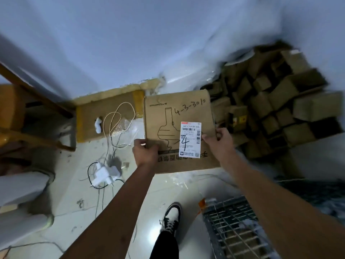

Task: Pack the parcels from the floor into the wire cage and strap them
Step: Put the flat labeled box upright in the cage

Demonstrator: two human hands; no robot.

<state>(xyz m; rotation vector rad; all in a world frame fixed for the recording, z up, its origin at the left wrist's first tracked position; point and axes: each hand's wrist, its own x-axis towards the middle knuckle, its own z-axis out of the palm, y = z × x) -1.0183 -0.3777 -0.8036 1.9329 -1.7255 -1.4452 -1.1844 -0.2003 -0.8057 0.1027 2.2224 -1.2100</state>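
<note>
I hold a flat brown cardboard parcel off the floor in front of me. It carries a white shipping label, a line drawing and handwritten numbers. My left hand grips its lower left edge and my right hand grips its right edge beside the label. A blurred heap of several small brown parcels lies on the floor to the right, behind the held one. The wire cage shows its grey mesh at the bottom right, below my right forearm.
A flat cardboard sheet lies on the tiled floor to the left with a loop of cord over it. White power adapters with cables sit nearby. Wooden furniture stands far left. My shoe is near the cage.
</note>
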